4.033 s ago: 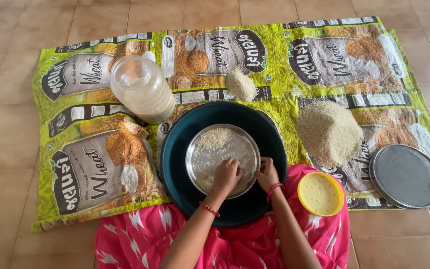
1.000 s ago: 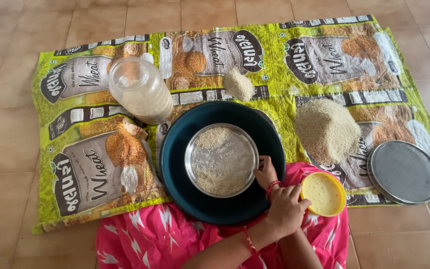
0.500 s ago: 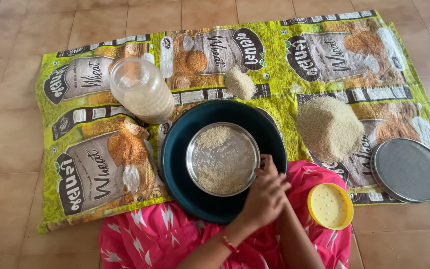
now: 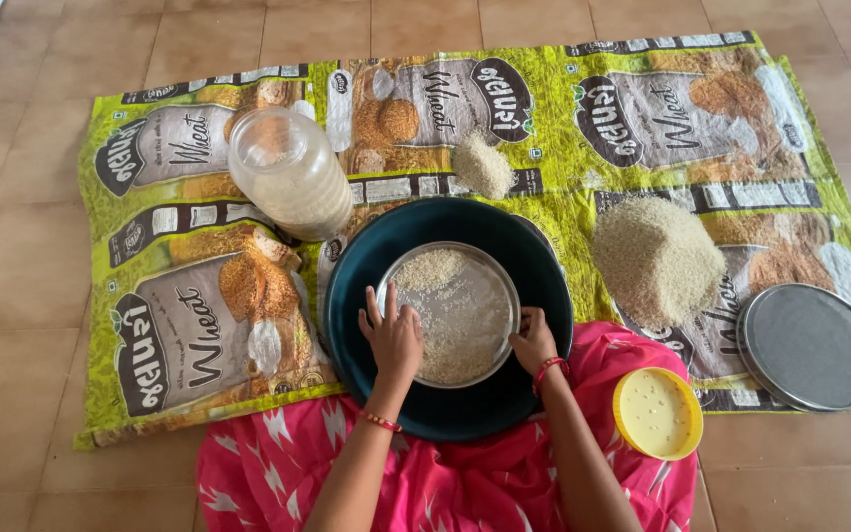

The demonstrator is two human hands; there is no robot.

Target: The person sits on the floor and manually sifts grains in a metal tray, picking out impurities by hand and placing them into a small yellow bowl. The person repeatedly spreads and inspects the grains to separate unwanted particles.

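Note:
A round steel plate (image 4: 465, 296) with pale grain spread in it sits inside a dark teal basin (image 4: 548, 286) in front of my lap. My left hand (image 4: 393, 337) lies flat on the grain at the plate's left side, fingers spread. My right hand (image 4: 533, 341) grips the plate's right rim with curled fingers. Both wrists wear red bangles.
A mat of green printed sacks (image 4: 179, 325) covers the tiled floor. On it lie a large grain heap (image 4: 657, 258), a small heap (image 4: 482, 165), a tipped clear plastic jar (image 4: 290, 175) and a round steel sieve (image 4: 810, 347). A yellow perforated lid (image 4: 658, 414) rests on my pink clothing.
My left hand, which was over by the yellow lid a second ago, has swung back left across my right hand and now rests open on the grain. My right hand stayed at the rim.

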